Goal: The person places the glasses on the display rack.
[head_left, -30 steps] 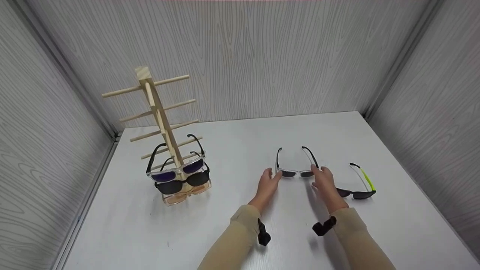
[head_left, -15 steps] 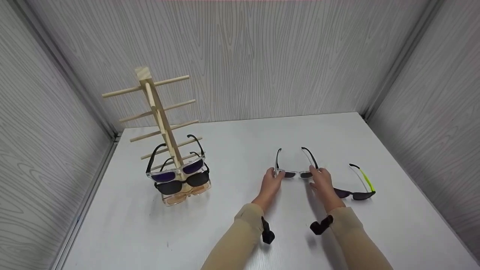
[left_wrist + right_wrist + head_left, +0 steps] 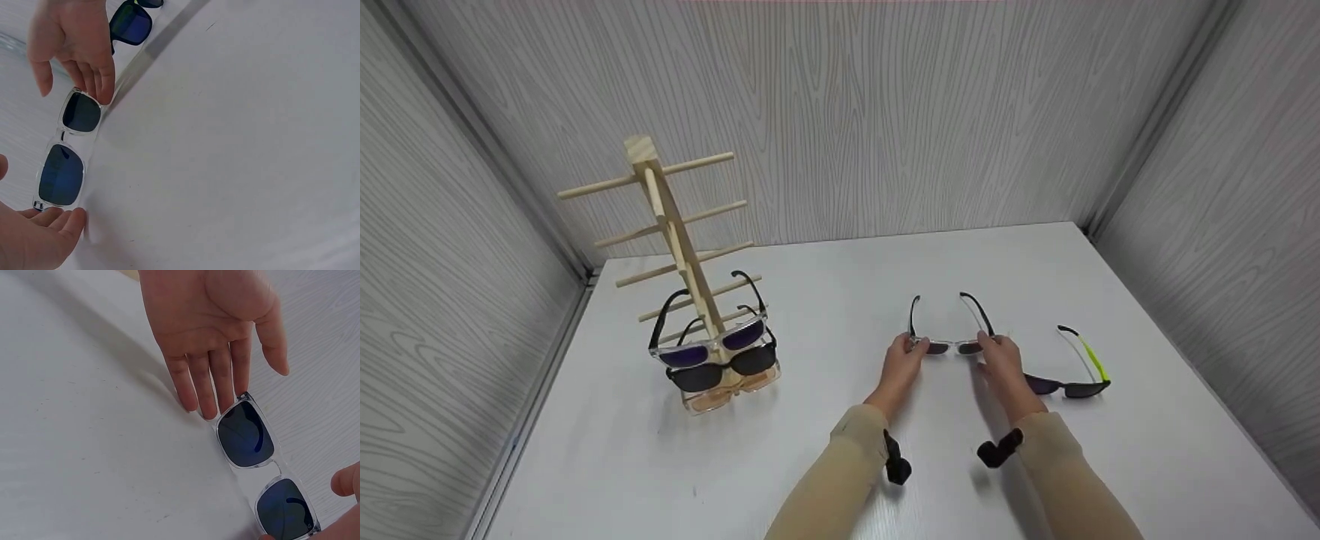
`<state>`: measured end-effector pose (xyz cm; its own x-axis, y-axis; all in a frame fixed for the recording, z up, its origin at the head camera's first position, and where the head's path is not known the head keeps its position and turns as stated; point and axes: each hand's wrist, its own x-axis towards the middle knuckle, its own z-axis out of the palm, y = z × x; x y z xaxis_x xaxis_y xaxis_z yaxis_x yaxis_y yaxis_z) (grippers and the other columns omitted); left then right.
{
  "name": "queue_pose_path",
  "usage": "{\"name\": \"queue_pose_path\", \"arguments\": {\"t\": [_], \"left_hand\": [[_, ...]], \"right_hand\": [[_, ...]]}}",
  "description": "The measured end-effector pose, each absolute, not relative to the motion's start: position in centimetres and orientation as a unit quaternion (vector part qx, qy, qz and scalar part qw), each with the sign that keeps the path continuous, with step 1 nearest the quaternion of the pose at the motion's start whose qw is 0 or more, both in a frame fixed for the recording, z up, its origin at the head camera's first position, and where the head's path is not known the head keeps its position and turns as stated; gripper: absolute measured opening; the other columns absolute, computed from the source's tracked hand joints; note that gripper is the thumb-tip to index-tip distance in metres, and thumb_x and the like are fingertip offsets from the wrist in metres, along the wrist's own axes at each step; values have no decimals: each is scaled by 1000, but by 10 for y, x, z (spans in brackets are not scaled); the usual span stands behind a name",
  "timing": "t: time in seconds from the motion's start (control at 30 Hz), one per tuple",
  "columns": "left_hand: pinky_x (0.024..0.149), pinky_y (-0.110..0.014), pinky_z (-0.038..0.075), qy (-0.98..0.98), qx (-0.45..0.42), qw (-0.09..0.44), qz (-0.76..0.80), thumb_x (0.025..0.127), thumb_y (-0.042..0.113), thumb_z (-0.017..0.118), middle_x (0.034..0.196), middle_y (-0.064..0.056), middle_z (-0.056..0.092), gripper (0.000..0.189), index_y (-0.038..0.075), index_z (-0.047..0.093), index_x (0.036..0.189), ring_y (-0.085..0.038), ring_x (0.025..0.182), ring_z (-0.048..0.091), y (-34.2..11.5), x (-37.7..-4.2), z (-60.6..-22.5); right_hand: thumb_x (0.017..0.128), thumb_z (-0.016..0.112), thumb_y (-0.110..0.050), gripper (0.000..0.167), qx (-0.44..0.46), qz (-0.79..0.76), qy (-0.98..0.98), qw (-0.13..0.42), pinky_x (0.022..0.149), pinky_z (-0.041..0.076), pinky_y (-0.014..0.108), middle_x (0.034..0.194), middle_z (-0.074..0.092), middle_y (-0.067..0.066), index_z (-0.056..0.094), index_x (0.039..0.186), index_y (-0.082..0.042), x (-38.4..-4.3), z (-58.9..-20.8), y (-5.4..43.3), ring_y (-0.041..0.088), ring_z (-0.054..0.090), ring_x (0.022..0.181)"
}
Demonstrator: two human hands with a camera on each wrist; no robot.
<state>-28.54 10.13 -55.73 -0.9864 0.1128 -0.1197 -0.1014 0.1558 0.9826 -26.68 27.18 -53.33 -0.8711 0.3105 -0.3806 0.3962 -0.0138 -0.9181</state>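
Observation:
Clear-framed sunglasses (image 3: 953, 347) with dark lenses stand on the white table, their black-tipped temples pointing away from me. My left hand (image 3: 901, 369) is at their left end. In the right wrist view, that hand's straight fingers (image 3: 216, 391) reach the frame's corner, the thumb held apart. At the right end is my right hand (image 3: 1006, 369). The left wrist view shows its extended fingers (image 3: 104, 84) at the lens edge, with the thumb spread away. To the right of that hand lie black sunglasses (image 3: 1084, 390) with a neon-yellow temple, partly hidden by it.
A wooden display rack (image 3: 679, 225) with several crosswise pegs stands on the left of the table (image 3: 840, 292). Three pairs hang low on it: clear-framed sunglasses (image 3: 742, 335), black sunglasses (image 3: 696, 377) and peach-tinted glasses (image 3: 709, 403). Grey wood-grain panels (image 3: 825, 120) enclose the table.
My hands have closed in slightly on the ends of the clear-framed sunglasses, the left moving right and the right moving left. The glasses have barely shifted; the rack holds the same pairs.

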Motion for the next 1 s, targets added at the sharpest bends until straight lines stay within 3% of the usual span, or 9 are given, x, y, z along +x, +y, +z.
{"name": "queue_pose_path", "arguments": {"t": [0.3, 0.63, 0.83, 1.0], "left_hand": [[92, -35, 43, 750, -16, 74, 657, 91, 28, 57, 113, -13, 58, 47, -4, 48, 124, -25, 108, 54, 100, -285, -558], [81, -33, 47, 730, -39, 12, 682, 90, 21, 59, 99, -9, 60, 26, 1, 55, 107, -20, 94, 58, 97, -283, -558], [70, -27, 49, 738, -53, -12, 673, 88, 14, 59, 90, -6, 63, 14, 3, 59, 97, -15, 81, 60, 95, -282, -559], [67, -25, 48, 739, -59, -20, 671, 88, 14, 61, 87, -4, 63, 12, 5, 59, 95, -12, 76, 58, 93, -280, -558]], "right_hand": [[98, 39, -25, 55, 265, -654, 708, 13, 102, 35, 44, 135, 33, 27, 27, 138, 10, -267, -534, 269, 34, 34, 124], [97, 41, -25, 52, 276, -647, 711, 7, 95, 42, 39, 127, 43, 23, 35, 135, 10, -264, -535, 270, 30, 48, 110], [97, 42, -23, 49, 275, -648, 711, 6, 89, 46, 37, 118, 47, 21, 39, 133, 10, -263, -536, 269, 25, 55, 94], [97, 44, -23, 48, 272, -663, 697, 1, 91, 44, 38, 122, 47, 22, 39, 132, 9, -261, -535, 268, 26, 54, 98]]}}
